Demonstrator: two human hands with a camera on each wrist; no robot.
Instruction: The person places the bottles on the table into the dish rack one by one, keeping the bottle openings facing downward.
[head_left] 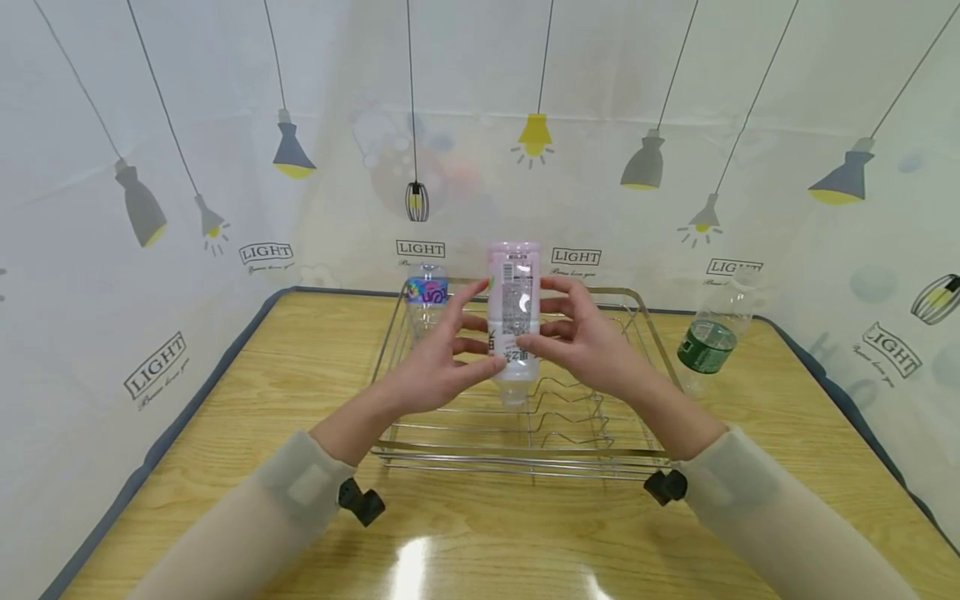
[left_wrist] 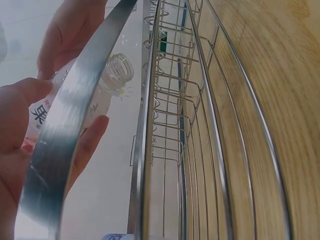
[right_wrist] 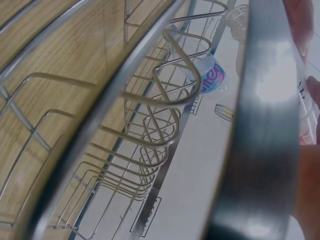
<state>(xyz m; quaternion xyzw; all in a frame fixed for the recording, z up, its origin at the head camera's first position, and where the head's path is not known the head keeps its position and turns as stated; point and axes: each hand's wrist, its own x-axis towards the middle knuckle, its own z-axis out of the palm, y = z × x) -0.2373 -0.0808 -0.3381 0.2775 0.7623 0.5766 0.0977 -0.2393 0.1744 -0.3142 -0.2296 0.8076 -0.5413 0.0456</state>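
Note:
A clear plastic bottle with a pink and white label is upside down over the rack, its neck pointing down. My left hand grips its left side, thumb across the front. From the right, my right hand holds it too, with the thumb on the label and the other fingers along the side. The left wrist view shows the open threaded neck without a cap; the rack's metal rim hides part of the bottle there. Beneath both hands stands the wire dish rack on the table.
Behind my left hand, at the rack's back left corner, is a clear bottle with a blue-purple label. To the right of the rack, a green-labelled bottle stands on the wooden table. A printed curtain surrounds the table.

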